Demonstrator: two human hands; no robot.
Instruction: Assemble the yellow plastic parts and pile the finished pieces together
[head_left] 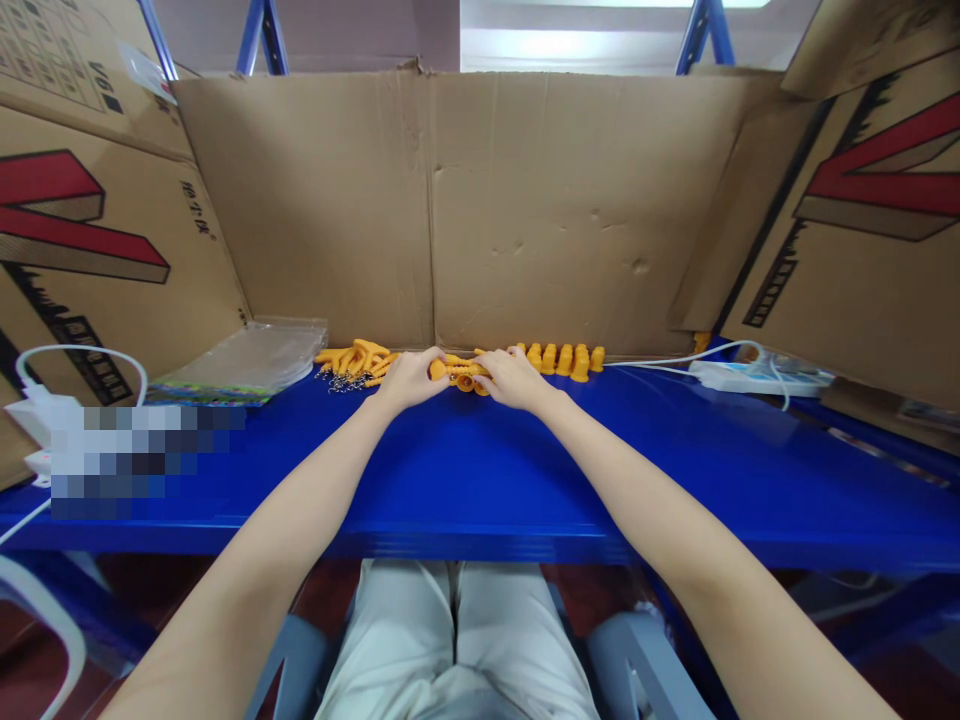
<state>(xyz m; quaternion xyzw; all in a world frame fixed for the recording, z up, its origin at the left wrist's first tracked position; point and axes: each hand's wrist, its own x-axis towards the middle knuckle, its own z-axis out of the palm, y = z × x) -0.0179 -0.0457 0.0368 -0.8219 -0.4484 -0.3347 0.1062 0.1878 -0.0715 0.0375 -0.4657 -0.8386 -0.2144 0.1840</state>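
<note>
Left to right along the blue surface: a white charger-like device, partly pixelated, stands at the edge. Clear plastic sleeves lie stacked flat against the cardboard side wall, probably to leave the middle free. A loose heap of orange figures follows, small metal fittings spilling from its near side; its nearness to the left hand suggests a supply kept within short reach.

The fingers of the left hand are curled round the left end of an orange cluster, a rounded piece showing just beyond the thumb. The cluster spans the gap between the hands, its hollow-looking round ends facing the wearer. The fingers of the right hand close on its right end; the two-ended hold likely keeps the pieces together and level. How firmly either side grips cannot be told.

Just beyond the right hand, upright orange pieces stand side by side near the cardboard back panel, perhaps aligned for easy counting. Farther right, a white power strip lies well apart.
</note>
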